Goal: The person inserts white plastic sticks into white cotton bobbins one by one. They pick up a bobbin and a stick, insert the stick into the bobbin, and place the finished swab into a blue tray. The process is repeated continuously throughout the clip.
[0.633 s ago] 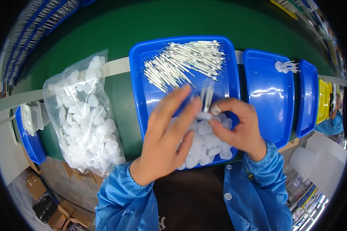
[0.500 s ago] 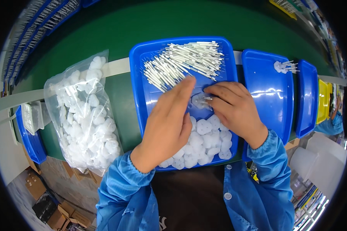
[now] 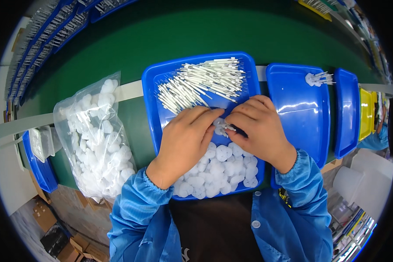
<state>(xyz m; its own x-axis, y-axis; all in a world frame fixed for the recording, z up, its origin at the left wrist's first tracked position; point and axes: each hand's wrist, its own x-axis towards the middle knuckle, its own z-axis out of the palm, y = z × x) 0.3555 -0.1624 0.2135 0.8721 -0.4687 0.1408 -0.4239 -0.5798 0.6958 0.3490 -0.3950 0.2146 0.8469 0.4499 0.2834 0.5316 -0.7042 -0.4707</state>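
Both my hands meet over the middle of a blue tray (image 3: 147, 109). Between them is a small translucent white plastic piece (image 3: 219, 126) with white stems sticking out of it. My right hand (image 3: 262, 131) pinches it between thumb and fingers from the right. From the other side my left hand (image 3: 183, 139) has its curled fingertips and thumb closed on the piece, partly hiding it. Thin white rods with fine metal ends (image 3: 214, 76) lie in a heap at the tray's far end. Rounded translucent white plastic pieces (image 3: 222, 166) fill its near end, below my hands.
A clear bag of similar white pieces (image 3: 96, 144) lies to the left. On the right, a second blue tray (image 3: 297, 126) holds a piece with stems (image 3: 318, 79); another blue tray (image 3: 347, 118) and a yellow tray (image 3: 367, 111) stand beyond. Blue racks of rods (image 3: 52, 35) are far left.
My left hand has gone from a raised, straightened pose to curled fingers at the piece. The piece and my right hand have shifted slightly left and nearer, and the view has tilted.
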